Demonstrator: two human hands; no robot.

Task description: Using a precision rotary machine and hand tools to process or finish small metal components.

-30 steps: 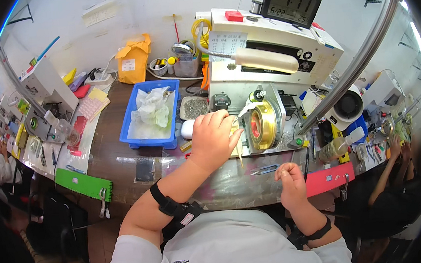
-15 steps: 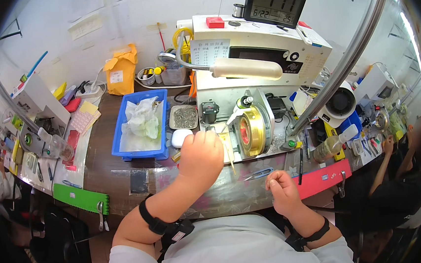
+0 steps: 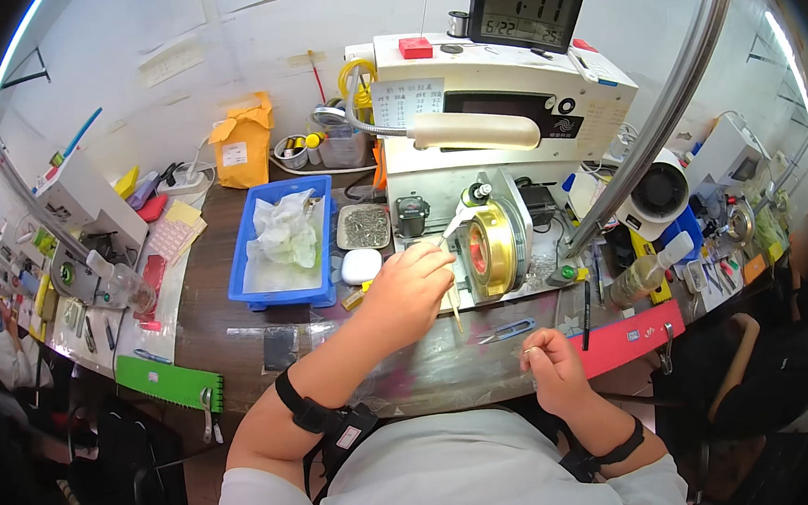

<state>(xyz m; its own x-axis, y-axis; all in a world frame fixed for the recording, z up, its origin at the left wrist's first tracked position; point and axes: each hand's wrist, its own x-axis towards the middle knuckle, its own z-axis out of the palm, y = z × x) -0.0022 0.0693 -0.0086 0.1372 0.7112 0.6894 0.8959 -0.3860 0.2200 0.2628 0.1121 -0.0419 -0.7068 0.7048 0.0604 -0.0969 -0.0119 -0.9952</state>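
Observation:
My left hand (image 3: 410, 292) reaches to the front of a white bench machine (image 3: 398, 172), left of a gold-coloured reel (image 3: 491, 250). Its fingers are bent and pressed together at the machine's small work area; what they pinch is hidden beneath them. A thin yellowish stick (image 3: 457, 313) points toward me just below those fingers. My right hand (image 3: 556, 370) hovers over the table's near edge, thumb and forefinger pinched together, and anything between them is too small to name. Blue-handled snips (image 3: 510, 330) lie between the hand and the machine.
Left of the machine stand a shallow dish of small metal pieces (image 3: 364, 225), a white rounded case (image 3: 360, 266) and a blue tray (image 3: 329, 249) holding crumpled plastic (image 3: 284, 233). A lamp (image 3: 475, 132) hangs above the reel. A black pen (image 3: 586, 316) and red board (image 3: 631, 341) lie right.
My left hand has shifted right, closer to the reel, with its fingers turned toward the work area. My right hand stays pinched near the table edge, and the whole view has shifted slightly.

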